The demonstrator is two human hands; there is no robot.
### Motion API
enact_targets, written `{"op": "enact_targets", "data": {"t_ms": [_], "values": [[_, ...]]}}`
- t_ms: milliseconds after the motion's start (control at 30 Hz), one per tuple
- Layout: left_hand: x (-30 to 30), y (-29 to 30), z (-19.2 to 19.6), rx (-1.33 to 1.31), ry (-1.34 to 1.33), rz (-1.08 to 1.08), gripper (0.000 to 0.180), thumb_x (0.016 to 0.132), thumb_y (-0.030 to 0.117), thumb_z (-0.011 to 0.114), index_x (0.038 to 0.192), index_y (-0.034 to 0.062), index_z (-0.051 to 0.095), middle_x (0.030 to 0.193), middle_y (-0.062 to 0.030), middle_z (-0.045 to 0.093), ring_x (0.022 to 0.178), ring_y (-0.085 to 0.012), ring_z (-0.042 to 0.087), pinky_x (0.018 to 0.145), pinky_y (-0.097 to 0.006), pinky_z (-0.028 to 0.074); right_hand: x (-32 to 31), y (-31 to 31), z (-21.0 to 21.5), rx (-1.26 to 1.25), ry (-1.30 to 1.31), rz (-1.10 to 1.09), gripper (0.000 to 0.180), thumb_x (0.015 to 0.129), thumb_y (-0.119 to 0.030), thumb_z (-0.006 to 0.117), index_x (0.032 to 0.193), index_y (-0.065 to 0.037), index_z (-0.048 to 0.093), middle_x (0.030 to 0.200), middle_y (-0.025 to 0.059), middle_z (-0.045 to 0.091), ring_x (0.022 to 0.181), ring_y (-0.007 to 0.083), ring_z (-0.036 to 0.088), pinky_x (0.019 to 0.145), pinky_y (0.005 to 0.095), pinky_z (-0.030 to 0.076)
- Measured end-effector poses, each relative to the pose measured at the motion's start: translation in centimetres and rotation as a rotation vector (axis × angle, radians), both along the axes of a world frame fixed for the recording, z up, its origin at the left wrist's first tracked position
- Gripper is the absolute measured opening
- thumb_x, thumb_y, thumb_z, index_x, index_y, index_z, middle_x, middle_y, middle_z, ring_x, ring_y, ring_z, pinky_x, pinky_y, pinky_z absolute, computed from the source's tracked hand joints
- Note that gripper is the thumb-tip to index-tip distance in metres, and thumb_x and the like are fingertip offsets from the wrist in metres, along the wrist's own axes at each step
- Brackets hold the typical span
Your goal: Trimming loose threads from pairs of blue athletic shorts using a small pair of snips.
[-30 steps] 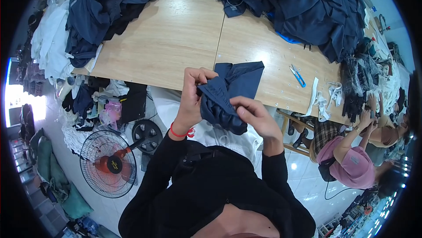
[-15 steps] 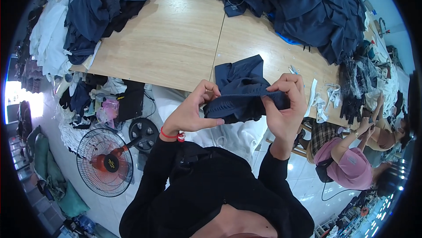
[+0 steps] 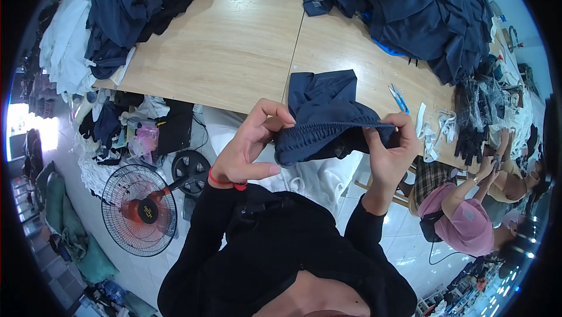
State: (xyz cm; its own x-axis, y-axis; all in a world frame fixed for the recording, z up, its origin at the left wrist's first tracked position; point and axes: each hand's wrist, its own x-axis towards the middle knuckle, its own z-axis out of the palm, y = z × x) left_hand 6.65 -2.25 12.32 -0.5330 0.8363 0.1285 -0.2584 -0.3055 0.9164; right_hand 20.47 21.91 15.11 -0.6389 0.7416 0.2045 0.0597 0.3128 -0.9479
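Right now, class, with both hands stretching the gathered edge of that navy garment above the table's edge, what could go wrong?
1. The left hand and right hand grip only the gathered edge of the navy garment; the rest hangs loose and might slip floorwards.
2. The blue scissors lie on the wooden table close by; trailing cloth could snag them.
3. The floor fan stands below; dropped cloth could land against it.

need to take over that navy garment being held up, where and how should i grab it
Probably by the gathered elastic band of the navy garment, stretched between the left hand and right hand. Pinch the free stretch of the band from the near, lower side: that edge is firm and taut, while the loose cloth drapes away onto the wooden table.
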Motion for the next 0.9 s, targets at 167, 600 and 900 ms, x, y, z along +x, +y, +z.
{"op": "enact_targets", "data": {"t_ms": [167,600,900], "values": [[0.4,1.8,-0.4,-0.336,0.864,0.601,0.034,0.07,-0.015,0.073,0.1,0.0015,0.069,0.088,-0.0097,0.075,0.077,-0.0284,0.075,0.072,-0.033,0.061,-0.3,-0.7,0.1,0.572,0.179,-0.087,0.041,0.079,0.008,0.086,0.078,-0.004,0.047,0.078,0.0038,0.047,0.066,0.0141,0.042,0.062,0.0255,0.034],[0.8,0.9,-2.9,-0.168,1.205,1.14,0.051,0.076,-0.002,0.091,0.117,0.0083,0.062,0.113,-0.0108,0.066,0.096,-0.0243,0.069,0.081,-0.032,0.059,2.0,-0.3,-1.5,0.746,0.278,-0.298,0.046,0.077,0.01,0.088,0.074,-0.003,0.044,0.074,0.0073,0.049,0.063,0.0166,0.048,0.057,0.0287,0.034],[0.7,2.2,-1.7,-0.266,1.163,1.128,0.045,0.076,-0.003,0.088,0.112,0.0071,0.064,0.106,-0.0091,0.063,0.085,-0.0223,0.063,0.067,-0.03,0.052,1.9,-0.3,-1.5,0.647,0.334,-0.258,0.045,0.079,0.011,0.086,0.075,-0.004,0.045,0.076,0.0073,0.05,0.062,0.0164,0.05,0.057,0.0274,0.033]]}}
